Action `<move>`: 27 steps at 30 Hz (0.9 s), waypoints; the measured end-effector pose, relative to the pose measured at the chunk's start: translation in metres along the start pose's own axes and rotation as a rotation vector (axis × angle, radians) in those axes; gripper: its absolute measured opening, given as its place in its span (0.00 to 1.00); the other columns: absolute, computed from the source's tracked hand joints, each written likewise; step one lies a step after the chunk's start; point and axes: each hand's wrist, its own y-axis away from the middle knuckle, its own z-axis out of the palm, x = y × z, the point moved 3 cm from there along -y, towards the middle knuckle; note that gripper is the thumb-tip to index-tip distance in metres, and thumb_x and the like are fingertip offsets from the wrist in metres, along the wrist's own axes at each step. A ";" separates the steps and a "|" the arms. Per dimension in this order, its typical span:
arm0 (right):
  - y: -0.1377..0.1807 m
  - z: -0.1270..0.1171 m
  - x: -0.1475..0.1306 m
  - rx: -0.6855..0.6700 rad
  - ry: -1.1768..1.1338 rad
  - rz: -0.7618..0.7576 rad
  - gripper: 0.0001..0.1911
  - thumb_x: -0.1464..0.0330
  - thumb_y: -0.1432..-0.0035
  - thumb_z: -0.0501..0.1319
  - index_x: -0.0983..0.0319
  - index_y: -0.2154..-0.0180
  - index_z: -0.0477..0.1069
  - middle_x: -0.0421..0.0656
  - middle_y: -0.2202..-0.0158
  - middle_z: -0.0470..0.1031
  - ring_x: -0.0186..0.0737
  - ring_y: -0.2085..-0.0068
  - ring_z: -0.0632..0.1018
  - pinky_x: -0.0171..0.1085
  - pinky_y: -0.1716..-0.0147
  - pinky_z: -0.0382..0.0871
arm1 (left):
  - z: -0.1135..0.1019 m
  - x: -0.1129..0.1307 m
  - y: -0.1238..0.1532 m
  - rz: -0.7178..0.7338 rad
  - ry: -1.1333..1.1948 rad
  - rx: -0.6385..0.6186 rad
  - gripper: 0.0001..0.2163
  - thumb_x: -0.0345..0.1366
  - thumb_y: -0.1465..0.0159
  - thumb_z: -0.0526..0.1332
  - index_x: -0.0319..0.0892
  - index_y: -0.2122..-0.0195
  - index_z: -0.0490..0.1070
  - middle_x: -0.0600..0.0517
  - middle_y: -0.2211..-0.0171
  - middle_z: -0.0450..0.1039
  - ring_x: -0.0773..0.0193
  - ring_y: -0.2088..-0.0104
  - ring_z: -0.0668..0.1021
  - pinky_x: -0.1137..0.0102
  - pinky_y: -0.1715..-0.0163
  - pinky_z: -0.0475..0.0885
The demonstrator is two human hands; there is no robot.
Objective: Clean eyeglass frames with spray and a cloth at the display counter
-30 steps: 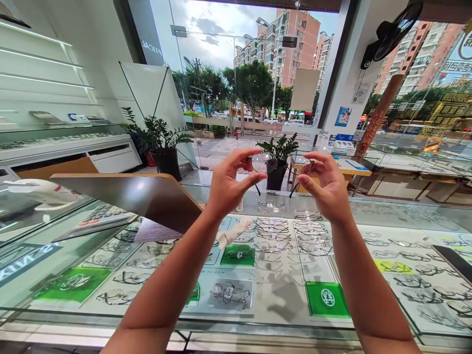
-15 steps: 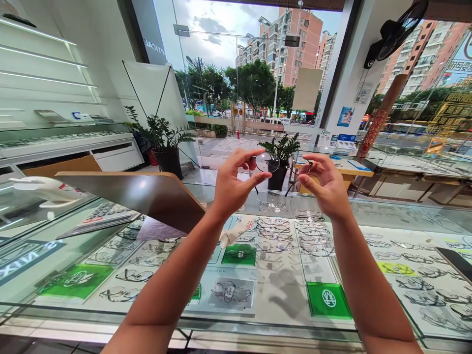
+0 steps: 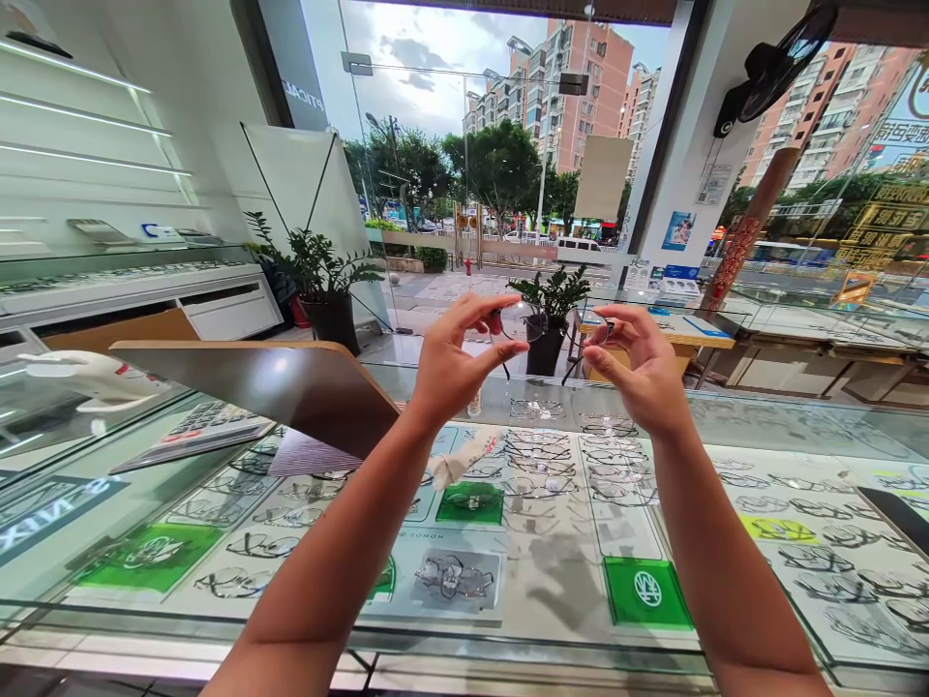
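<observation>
A pair of thin-framed eyeglasses is held up between my hands, above the far side of the glass counter. My left hand pinches the rim and hinge area on the left, thumb below and fingers above. On the opposite side, my right hand grips the other rim, with its fingers covering most of that lens. Both dark temple arms point downward and away from me. Beneath my forearms, rows of spectacle frames lie inside the counter.
A brown-edged tilted board stands on the counter at left, beside a calculator and a white hand-shaped object. A crumpled white cloth or paper lies mid-counter. A dark phone-like slab sits at the right edge. Potted plants stand beyond.
Both hands and the eyeglasses have shifted very slightly left. The grip on the glasses stays the same. Outside, vehicles on the street have moved.
</observation>
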 end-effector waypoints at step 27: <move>0.006 0.000 -0.011 0.045 0.072 -0.027 0.23 0.54 0.39 0.75 0.50 0.45 0.77 0.40 0.57 0.78 0.43 0.55 0.80 0.48 0.46 0.76 | -0.011 0.017 -0.002 -0.127 0.034 -0.083 0.24 0.52 0.42 0.78 0.47 0.48 0.84 0.48 0.58 0.80 0.63 0.59 0.82 0.68 0.58 0.86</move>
